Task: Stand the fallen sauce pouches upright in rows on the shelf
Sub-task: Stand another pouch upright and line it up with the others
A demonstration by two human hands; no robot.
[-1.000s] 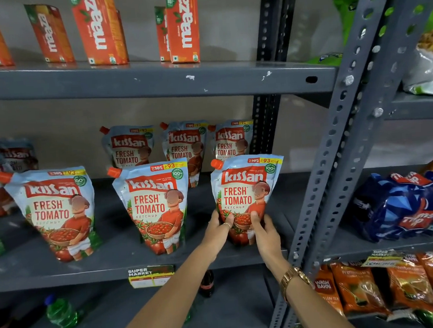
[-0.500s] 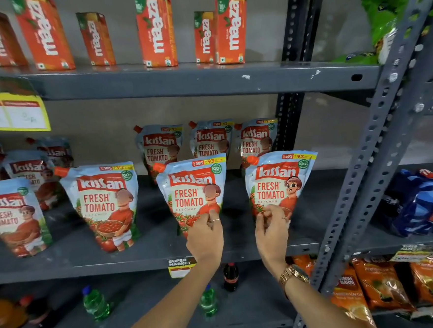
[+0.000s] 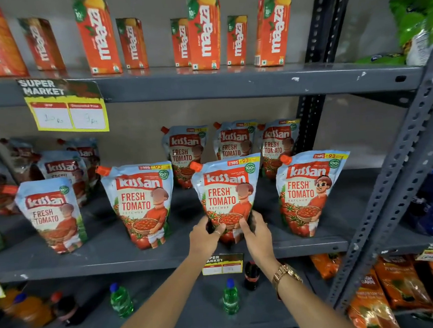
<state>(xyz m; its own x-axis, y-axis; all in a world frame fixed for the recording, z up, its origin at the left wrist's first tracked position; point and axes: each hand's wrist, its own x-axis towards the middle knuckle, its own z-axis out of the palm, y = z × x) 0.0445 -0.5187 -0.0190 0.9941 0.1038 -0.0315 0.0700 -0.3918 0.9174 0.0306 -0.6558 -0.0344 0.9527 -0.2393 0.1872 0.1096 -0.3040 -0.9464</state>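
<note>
Kissan tomato ketchup pouches stand on the grey middle shelf. The middle front pouch stands upright, and both hands clasp its base: my left hand on its lower left, my right hand on its lower right. Upright beside it are the right front pouch and the left front pouch. A further pouch leans at the far left. Three back-row pouches stand behind. More pouches crowd the back left, blurred.
Maaza juice cartons line the top shelf, which carries a yellow price tag. A perforated grey upright bounds the shelf on the right. Green bottles and a dark cola bottle sit on the lower shelf, orange snack bags to the right.
Both hands have left the right front pouch and moved left onto the middle front pouch. The view has shifted left, showing more of the shelf's left side.
</note>
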